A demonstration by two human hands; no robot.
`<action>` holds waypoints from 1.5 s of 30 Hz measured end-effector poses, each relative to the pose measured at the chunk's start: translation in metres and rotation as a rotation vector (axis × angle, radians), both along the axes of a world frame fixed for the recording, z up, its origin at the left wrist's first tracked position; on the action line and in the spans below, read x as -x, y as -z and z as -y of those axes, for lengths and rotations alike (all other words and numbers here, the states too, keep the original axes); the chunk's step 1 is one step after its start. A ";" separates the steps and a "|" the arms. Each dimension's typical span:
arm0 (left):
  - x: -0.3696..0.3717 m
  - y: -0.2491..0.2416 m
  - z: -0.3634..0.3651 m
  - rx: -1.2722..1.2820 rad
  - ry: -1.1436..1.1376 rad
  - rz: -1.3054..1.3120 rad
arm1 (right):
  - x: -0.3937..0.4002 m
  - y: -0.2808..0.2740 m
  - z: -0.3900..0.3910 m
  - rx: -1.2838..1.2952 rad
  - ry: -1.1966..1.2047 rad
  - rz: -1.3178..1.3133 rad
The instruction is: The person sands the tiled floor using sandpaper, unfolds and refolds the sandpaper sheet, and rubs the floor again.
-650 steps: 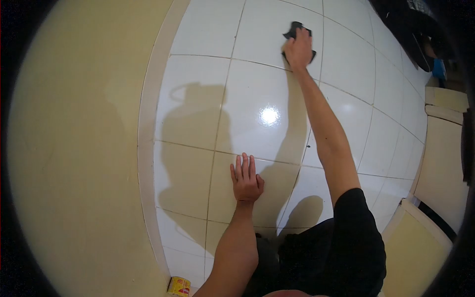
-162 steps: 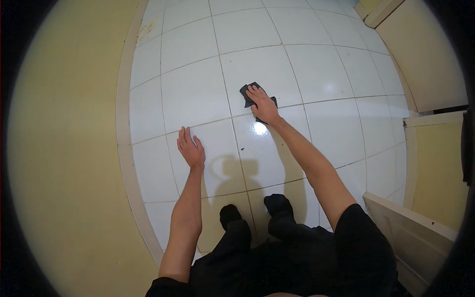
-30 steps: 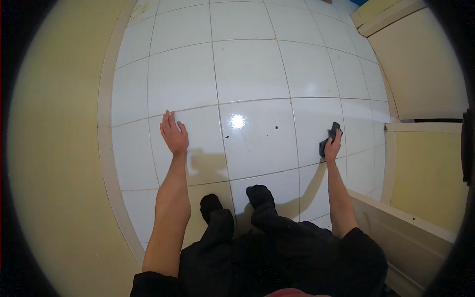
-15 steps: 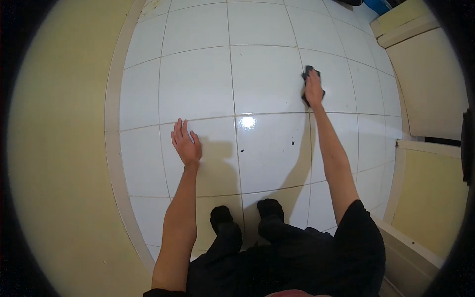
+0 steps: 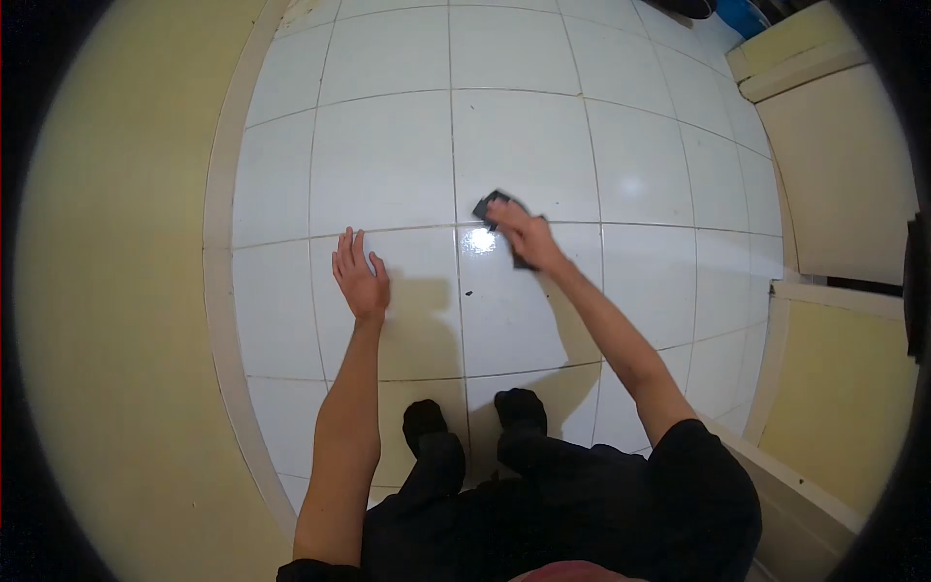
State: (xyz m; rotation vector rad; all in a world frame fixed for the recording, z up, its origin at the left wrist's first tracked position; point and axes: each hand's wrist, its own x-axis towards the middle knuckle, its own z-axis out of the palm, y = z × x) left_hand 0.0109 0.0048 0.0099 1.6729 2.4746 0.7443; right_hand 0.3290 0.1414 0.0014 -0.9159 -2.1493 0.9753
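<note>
My right hand [image 5: 531,239] presses a dark cloth [image 5: 483,210] against the white tiled floor [image 5: 388,165], just right of centre. Parts of the cloth stick out past the fingertips and below the palm; the rest is hidden under the hand. To the left, my left hand [image 5: 361,287] rests on the tiles with its fingers stretched apart and holds nothing. A small dark speck [image 5: 469,293] lies on the tile below the cloth, and a smaller speck [image 5: 548,296] shows to its right.
A yellowish wall [image 5: 126,291] runs along the left side. On the right stand a pale panel [image 5: 824,175] and a yellow wall section [image 5: 844,388]. A blue object [image 5: 743,17] sits at the top right. My dark-covered feet [image 5: 522,409] are near the bottom centre.
My right hand has swept the cloth leftward and nearer to me, from the right-hand tile toward the centre. My left hand has stayed in about the same place.
</note>
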 end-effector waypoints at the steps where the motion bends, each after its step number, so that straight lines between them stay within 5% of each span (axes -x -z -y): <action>1: -0.002 -0.001 0.000 -0.018 0.010 -0.002 | 0.001 -0.008 0.031 0.100 -0.015 -0.037; 4: 0.000 0.005 0.000 -0.017 0.016 -0.047 | 0.002 -0.019 0.065 0.207 -0.098 -0.019; 7: 0.001 0.008 0.001 -0.004 0.010 -0.065 | -0.023 -0.050 0.080 0.702 0.007 -0.019; 10: 0.002 0.014 0.001 -0.013 0.011 -0.068 | -0.082 -0.075 0.111 0.696 0.215 -0.160; 17: 0.002 0.012 0.002 -0.002 0.007 -0.068 | -0.235 -0.050 0.201 0.248 0.694 0.170; 22: 0.002 0.015 0.000 -0.013 0.005 -0.084 | -0.245 -0.019 0.229 0.023 0.693 0.525; 34: 0.000 0.008 0.001 -0.012 0.012 -0.050 | -0.214 0.000 0.097 -0.180 0.914 0.443; 45: 0.000 0.005 -0.001 0.005 0.013 -0.032 | -0.160 0.010 -0.028 -0.225 0.627 0.273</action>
